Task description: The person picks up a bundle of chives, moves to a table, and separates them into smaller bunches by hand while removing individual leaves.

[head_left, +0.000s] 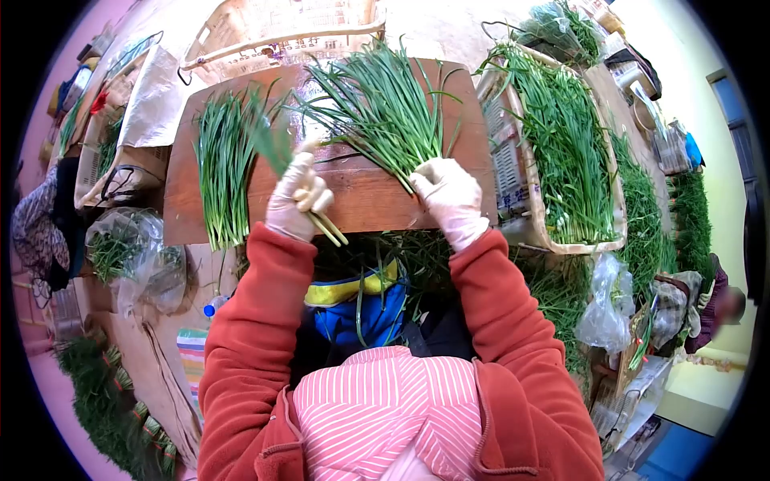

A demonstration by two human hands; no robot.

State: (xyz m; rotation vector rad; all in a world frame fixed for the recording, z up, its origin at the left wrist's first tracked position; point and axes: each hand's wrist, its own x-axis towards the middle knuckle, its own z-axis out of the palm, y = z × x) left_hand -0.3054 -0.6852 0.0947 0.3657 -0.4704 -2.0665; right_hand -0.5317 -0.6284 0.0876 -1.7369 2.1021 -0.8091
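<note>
My left hand (298, 196), in a pale glove, is closed around a few garlic chives (330, 231); their white stem ends stick out below the fist and their leafy tops blur above it. My right hand (451, 200), gloved the same way, grips the stem ends of a larger fanned bunch of garlic chives (383, 112) lying on the brown wooden board (353, 210). Its fingertips are partly hidden from me. To the left, a neat pile of chives (224, 164) lies on the board, stems pointing towards me.
A crate (539, 220) full of chives stands right of the board. Another crate (281, 44) sits behind it. At left are a cloth-draped crate (148, 104) and a clear plastic bag (140, 256) of greens. Chives cover the floor at right, where a person (714, 313) is visible.
</note>
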